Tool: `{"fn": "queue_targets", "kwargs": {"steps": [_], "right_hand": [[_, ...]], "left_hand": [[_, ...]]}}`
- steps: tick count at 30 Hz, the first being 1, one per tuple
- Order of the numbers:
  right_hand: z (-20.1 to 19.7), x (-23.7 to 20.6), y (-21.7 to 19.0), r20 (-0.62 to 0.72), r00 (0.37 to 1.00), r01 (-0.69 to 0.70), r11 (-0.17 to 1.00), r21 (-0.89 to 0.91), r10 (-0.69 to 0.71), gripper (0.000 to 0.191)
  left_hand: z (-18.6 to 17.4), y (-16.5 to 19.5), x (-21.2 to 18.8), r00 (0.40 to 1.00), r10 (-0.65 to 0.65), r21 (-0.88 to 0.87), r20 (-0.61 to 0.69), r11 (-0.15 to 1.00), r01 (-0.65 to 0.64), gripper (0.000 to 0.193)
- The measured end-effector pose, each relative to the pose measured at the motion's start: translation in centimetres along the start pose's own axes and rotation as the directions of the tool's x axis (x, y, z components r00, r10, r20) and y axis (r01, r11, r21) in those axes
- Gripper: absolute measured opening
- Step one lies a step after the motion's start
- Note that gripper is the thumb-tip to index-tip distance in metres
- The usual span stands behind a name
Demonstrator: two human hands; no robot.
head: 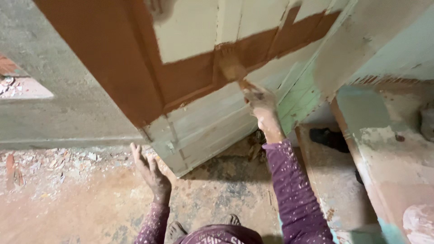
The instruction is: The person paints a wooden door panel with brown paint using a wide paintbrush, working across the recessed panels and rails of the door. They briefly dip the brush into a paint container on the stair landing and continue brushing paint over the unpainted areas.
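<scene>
A pale door (212,122) stands partly coated in red-brown paint (113,58). My right hand (260,101) grips a paintbrush (231,63) whose bristles press on the door's painted middle rail. My left hand (151,171) hangs free below the door's lower corner, fingers spread, holding nothing. Both arms wear purple sleeves speckled with paint.
A grey wall (54,104) runs on the left with rubble (49,162) at its foot. The dusty floor (90,208) is stained. A green-and-plaster door jamb and wall (384,135) stand to the right. My bare feet (176,230) show at the bottom.
</scene>
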State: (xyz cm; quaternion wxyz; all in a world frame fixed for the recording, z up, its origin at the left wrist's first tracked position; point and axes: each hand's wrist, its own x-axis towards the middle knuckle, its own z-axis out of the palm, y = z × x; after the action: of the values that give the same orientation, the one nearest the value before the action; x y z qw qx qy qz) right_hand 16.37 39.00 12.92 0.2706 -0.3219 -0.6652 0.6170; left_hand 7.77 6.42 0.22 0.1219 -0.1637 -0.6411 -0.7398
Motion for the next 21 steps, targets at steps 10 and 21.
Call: {"fn": "queue_targets", "kwargs": {"steps": [10,21], "right_hand": [[-1.0,1.1,-1.8,-0.060,0.996,0.069,0.997,0.022,-0.068,0.049],[-2.2,0.9,-3.0,0.002,1.000,0.004,0.999,-0.050,-0.004,0.045]], "left_hand": [[1.5,0.0,-0.5,0.994,0.021,-0.143,0.105,0.990,-0.006,0.070],[1.4,1.4,-0.4,0.991,-0.018,-0.107,0.129,0.994,0.032,0.068]]}}
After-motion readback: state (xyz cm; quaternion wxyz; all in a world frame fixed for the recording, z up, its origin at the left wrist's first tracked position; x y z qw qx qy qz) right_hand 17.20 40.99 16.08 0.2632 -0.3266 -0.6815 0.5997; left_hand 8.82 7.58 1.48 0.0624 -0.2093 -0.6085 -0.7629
